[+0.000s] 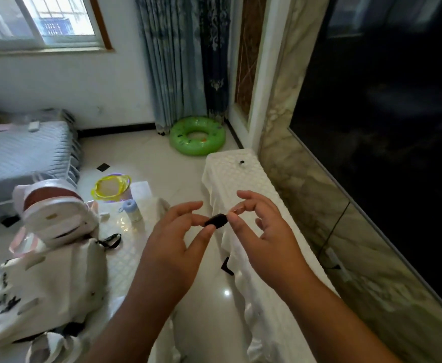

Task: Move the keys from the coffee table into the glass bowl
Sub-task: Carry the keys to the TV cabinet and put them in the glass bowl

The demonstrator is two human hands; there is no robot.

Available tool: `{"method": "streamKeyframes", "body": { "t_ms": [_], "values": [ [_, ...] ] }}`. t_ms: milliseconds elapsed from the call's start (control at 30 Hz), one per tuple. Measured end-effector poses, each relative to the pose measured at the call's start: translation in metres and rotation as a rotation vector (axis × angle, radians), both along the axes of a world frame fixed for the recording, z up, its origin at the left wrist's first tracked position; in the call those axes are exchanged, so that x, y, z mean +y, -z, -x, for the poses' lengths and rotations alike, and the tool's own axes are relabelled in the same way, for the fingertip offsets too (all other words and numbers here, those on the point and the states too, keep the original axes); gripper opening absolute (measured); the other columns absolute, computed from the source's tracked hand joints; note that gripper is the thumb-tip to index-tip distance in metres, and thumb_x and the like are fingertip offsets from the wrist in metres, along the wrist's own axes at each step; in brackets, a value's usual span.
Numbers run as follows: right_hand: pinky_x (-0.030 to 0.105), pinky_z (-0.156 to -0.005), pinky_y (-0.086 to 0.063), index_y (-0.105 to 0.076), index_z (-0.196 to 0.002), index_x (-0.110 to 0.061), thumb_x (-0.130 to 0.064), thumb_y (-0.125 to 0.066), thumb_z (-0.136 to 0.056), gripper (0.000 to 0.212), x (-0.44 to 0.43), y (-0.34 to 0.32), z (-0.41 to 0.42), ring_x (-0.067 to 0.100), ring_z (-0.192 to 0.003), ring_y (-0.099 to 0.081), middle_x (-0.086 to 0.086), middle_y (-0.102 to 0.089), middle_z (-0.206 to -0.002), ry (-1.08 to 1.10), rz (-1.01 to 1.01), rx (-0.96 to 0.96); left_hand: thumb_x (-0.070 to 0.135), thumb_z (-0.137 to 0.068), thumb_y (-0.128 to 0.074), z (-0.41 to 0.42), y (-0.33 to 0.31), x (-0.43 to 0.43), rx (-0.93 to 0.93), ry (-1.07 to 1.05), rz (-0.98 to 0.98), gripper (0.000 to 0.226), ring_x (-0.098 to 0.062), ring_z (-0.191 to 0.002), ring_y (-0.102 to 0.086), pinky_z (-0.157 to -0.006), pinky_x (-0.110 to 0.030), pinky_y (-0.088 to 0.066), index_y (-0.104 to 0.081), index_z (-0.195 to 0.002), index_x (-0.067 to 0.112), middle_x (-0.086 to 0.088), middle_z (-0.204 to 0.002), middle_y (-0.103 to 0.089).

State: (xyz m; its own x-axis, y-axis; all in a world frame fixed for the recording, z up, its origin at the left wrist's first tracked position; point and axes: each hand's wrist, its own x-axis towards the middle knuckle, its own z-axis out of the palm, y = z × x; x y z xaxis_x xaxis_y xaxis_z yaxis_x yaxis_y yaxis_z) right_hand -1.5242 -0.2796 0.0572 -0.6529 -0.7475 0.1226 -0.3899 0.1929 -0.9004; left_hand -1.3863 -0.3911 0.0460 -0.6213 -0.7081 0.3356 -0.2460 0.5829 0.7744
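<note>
A small black key fob (pixel 216 220) with a metal ring (pixel 238 210) at its right end hangs in the air between my hands. My left hand (pixel 174 242) pinches the fob's left end between thumb and finger. My right hand (pixel 263 229) touches its right end and the ring with thumb and forefinger, the other fingers spread. The glass bowl (pixel 111 188), yellow-green with handles, stands at the far end of the coffee table (pixel 133 247), to the left of my hands. The table bears a white quilted cover.
White bags (pixel 54 247) take up the table's left half, with a small blue-capped bottle (pixel 132 211) beside them. A long cloth-covered bench (pixel 240 184) runs on the right along a marble wall. A green swim ring (pixel 197 135) lies on the floor; a grey sofa (pixel 18 158) stands left.
</note>
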Motion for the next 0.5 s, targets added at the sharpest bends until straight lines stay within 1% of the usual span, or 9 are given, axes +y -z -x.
{"method": "streamKeyframes", "body": {
  "t_ms": [33,67,100,167,233,267,333,400,500],
  "values": [
    [0.010,-0.093,-0.028,-0.057,-0.106,-0.045,-0.062,-0.056,-0.085,0.027,-0.015,-0.001,0.007,-0.014,-0.126,-0.036,-0.036,-0.041,-0.137,0.009,-0.039,0.025,0.038,-0.086,-0.067,0.004,-0.004,-0.018,0.001,-0.013,0.034,0.010,0.001,-0.118,-0.053,-0.098,-0.023,-0.042,-0.063,-0.091,0.046,0.020,-0.123,-0.059],
    [0.013,-0.098,-0.028,-0.054,-0.113,-0.046,-0.067,-0.054,-0.083,0.037,-0.029,-0.002,0.015,-0.011,-0.130,-0.033,-0.033,-0.036,-0.143,0.018,-0.086,0.072,0.040,-0.085,-0.067,0.008,-0.007,-0.035,-0.002,-0.025,0.068,0.007,0.000,-0.117,-0.054,-0.098,-0.025,-0.042,-0.065,-0.091,0.043,0.017,-0.122,-0.061],
    [0.020,-0.103,-0.029,-0.050,-0.122,-0.047,-0.071,-0.052,-0.081,0.048,-0.041,-0.002,0.022,-0.005,-0.135,-0.030,-0.028,-0.032,-0.149,0.031,-0.137,0.136,0.041,-0.086,-0.068,0.011,-0.009,-0.051,-0.009,-0.038,0.100,0.006,-0.002,-0.116,-0.054,-0.098,-0.028,-0.043,-0.068,-0.091,0.039,0.015,-0.122,-0.061],
    [0.036,-0.111,-0.030,-0.042,-0.137,-0.044,-0.074,-0.047,-0.081,0.063,-0.064,-0.001,0.036,0.005,-0.141,-0.024,-0.021,-0.023,-0.156,0.056,-0.254,0.282,0.042,-0.086,-0.067,0.017,-0.015,-0.082,-0.035,-0.072,0.160,0.011,-0.007,-0.117,-0.055,-0.097,-0.038,-0.046,-0.072,-0.092,0.034,0.013,-0.124,-0.061],
    [0.044,-0.113,-0.027,-0.033,-0.146,-0.040,-0.075,-0.042,-0.084,0.072,-0.083,0.000,0.048,0.010,-0.146,-0.018,-0.017,-0.016,-0.161,0.069,-0.391,0.409,0.042,-0.085,-0.065,0.024,-0.021,-0.108,-0.109,-0.111,0.209,0.014,-0.016,-0.118,-0.055,-0.093,-0.049,-0.046,-0.072,-0.093,0.034,0.011,-0.128,-0.059],
    [0.046,-0.114,-0.025,-0.029,-0.149,-0.039,-0.076,-0.039,-0.084,0.075,-0.092,0.002,0.054,0.012,-0.147,-0.015,-0.015,-0.013,-0.162,0.070,-0.449,0.447,0.041,-0.085,-0.065,0.028,-0.023,-0.119,-0.162,-0.130,0.233,0.013,-0.019,-0.119,-0.055,-0.090,-0.051,-0.047,-0.072,-0.094,0.034,0.010,-0.130,-0.058],
    [0.046,-0.115,-0.021,-0.025,-0.150,-0.038,-0.076,-0.035,-0.086,0.076,-0.112,0.005,0.068,0.014,-0.149,-0.012,-0.013,-0.013,-0.163,0.074,-0.515,0.490,0.040,-0.084,-0.068,0.038,-0.023,-0.140,-0.251,-0.161,0.265,0.010,-0.022,-0.121,-0.052,-0.088,-0.051,-0.047,-0.071,-0.094,0.036,0.012,-0.132,-0.056],
    [0.044,-0.115,-0.020,-0.027,-0.150,-0.037,-0.076,-0.033,-0.086,0.075,-0.133,0.010,0.085,0.015,-0.148,-0.014,-0.012,-0.017,-0.162,0.076,-0.535,0.521,0.040,-0.083,-0.069,0.053,-0.020,-0.159,-0.298,-0.172,0.250,0.009,-0.020,-0.124,-0.048,-0.090,-0.048,-0.046,-0.070,-0.092,0.040,0.015,-0.134,-0.055],
    [0.044,-0.114,-0.023,-0.031,-0.149,-0.036,-0.075,-0.030,-0.085,0.074,-0.170,0.017,0.111,0.016,-0.147,-0.018,-0.011,-0.022,-0.161,0.068,-0.515,0.530,0.043,-0.083,-0.067,0.079,-0.009,-0.191,-0.331,-0.178,0.229,0.009,-0.018,-0.126,-0.046,-0.090,-0.043,-0.041,-0.068,-0.091,0.042,0.019,-0.134,-0.052]
  ]
}}
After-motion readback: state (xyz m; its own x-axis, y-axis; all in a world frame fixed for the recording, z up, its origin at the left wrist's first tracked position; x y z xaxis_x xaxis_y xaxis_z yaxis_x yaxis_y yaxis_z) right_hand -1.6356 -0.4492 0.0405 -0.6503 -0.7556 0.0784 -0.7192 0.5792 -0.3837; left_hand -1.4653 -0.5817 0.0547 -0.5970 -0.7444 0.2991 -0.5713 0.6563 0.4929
